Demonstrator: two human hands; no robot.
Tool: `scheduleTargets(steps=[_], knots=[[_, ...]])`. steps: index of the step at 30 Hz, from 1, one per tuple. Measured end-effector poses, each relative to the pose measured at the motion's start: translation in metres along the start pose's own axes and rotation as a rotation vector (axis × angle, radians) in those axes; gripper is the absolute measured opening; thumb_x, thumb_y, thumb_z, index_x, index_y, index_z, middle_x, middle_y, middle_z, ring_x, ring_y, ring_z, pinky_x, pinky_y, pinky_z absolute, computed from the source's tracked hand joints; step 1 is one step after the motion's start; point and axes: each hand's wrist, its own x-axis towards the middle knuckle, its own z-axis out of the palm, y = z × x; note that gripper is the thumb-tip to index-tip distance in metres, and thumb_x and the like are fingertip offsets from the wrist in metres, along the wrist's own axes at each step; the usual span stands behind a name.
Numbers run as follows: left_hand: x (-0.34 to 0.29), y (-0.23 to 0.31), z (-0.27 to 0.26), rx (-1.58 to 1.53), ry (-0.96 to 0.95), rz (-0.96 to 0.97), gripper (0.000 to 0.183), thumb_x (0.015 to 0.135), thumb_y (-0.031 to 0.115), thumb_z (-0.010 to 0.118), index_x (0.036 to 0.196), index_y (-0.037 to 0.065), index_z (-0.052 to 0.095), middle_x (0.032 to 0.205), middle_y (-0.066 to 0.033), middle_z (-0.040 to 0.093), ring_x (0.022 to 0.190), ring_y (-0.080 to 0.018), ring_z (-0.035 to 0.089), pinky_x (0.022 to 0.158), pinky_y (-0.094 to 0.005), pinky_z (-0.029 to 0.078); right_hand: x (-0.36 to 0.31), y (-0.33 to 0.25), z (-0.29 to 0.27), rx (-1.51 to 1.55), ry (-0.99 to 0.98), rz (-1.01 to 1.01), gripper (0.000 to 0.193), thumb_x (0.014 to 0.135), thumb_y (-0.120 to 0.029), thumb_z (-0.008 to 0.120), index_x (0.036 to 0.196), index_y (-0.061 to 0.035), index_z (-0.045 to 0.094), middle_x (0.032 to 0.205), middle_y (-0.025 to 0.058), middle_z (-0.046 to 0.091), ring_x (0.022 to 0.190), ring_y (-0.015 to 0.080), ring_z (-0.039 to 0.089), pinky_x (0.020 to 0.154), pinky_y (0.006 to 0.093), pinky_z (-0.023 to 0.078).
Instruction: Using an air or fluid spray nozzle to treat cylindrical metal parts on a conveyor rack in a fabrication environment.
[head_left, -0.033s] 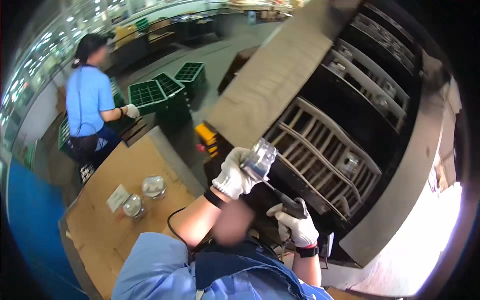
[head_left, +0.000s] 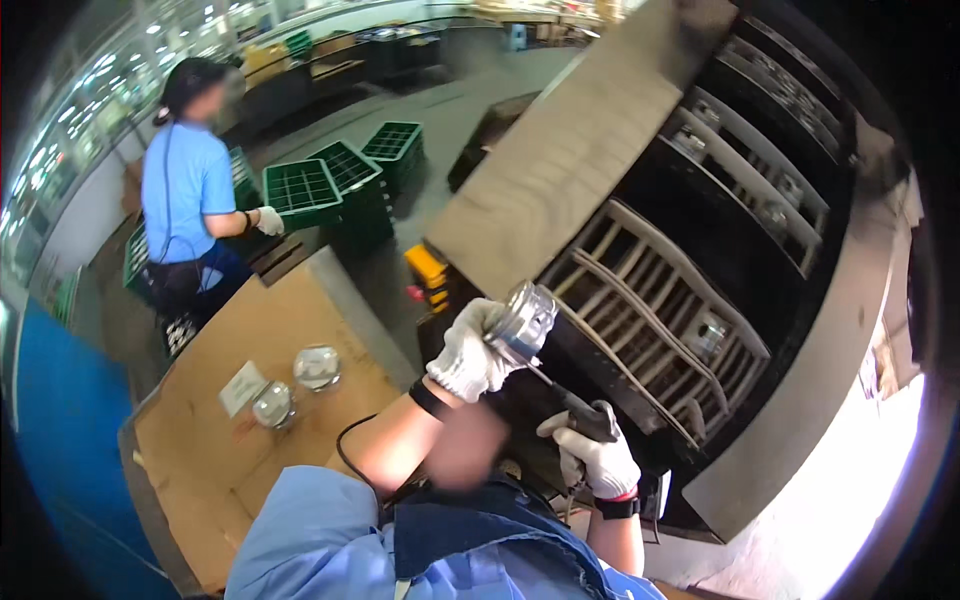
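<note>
While left hand (head_left: 470, 352) has fingers curled round the glass piece (head_left: 528, 316), right hand (head_left: 600, 460) grips the dark tool (head_left: 590, 420) beside it; both grips unchanged, so work looks mid-step

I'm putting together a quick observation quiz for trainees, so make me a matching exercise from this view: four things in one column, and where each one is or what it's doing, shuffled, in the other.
Column one
1. Left hand
2. White card
3. Right hand
4. Green crates

Column two
A. Beside the co-worker
B. Holding a black-handled tool
C. Lying on the tan tabletop
D. Holding a shiny cylindrical piece

Right pairs: 1-D, 2-C, 3-B, 4-A
</note>
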Motion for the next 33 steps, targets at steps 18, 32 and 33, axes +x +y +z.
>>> scheduleTargets(steps=[18,32,33], knots=[[-0.226,0.092,-0.134,1.679,0.891,0.292,0.042,0.085,0.029,0.068,0.123,0.012,0.059,0.105,-0.0198,0.072,0.098,-0.0359,0.069,0.089,-0.0443,0.054,0.062,0.036,0.083,-0.468,-0.596,0.166,0.021,0.093,-0.032,0.068,0.099,-0.0113,0.071,0.065,-0.0042,0.059,0.056,0.0068,0.056,0.051,0.0235,0.042],[-0.039,0.025,0.067,2.097,0.052,0.829,0.05,0.076,0.017,0.082,0.12,-0.001,0.063,0.113,-0.0202,0.067,0.107,-0.038,0.062,0.097,-0.0452,0.05,-0.081,-0.018,-0.131,-0.256,1.165,-0.059,0.02,0.093,-0.028,0.067,0.096,-0.0082,0.069,0.061,-0.0018,0.056,0.049,0.0068,0.052,0.043,0.0275,0.043],[-0.011,0.004,0.087,2.116,-0.179,0.888,0.055,0.076,0.022,0.083,0.121,0.0,0.062,0.115,-0.0211,0.066,0.109,-0.0396,0.06,0.098,-0.0484,0.048,-0.091,-0.01,-0.139,-0.266,1.197,-0.05,0.018,0.092,-0.025,0.069,0.096,-0.0077,0.07,0.058,-0.0013,0.055,0.047,0.0078,0.05,0.043,0.0275,0.042]])
